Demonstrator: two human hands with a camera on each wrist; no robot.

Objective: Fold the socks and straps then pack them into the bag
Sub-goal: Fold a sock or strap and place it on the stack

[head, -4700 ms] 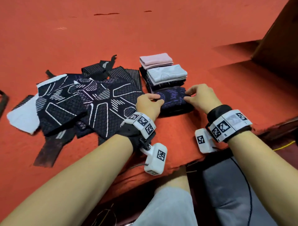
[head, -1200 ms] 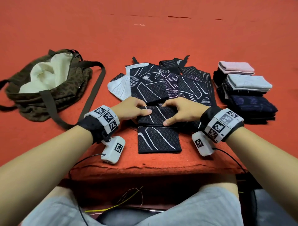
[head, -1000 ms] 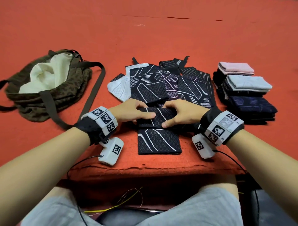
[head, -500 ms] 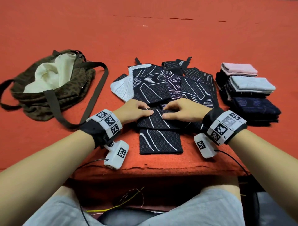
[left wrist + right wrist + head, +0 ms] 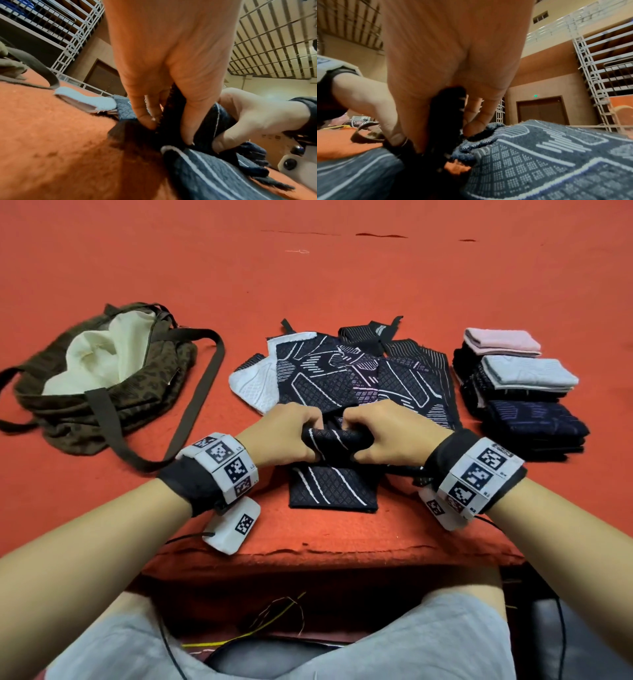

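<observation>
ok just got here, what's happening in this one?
A person is folding a dark patterned sock at the table's near edge. The left hand and right hand both grip its far end, rolled toward them. More unfolded socks lie just behind, a folded stack sits to the right, and the open bag waits on the left.

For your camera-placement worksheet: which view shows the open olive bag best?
The head view: the whole bag lies left of the sock pile, mouth open, pale lining visible. The left wrist view catches only a strap and a blurred edge at its left border. The right wrist view shows none of it.
</observation>
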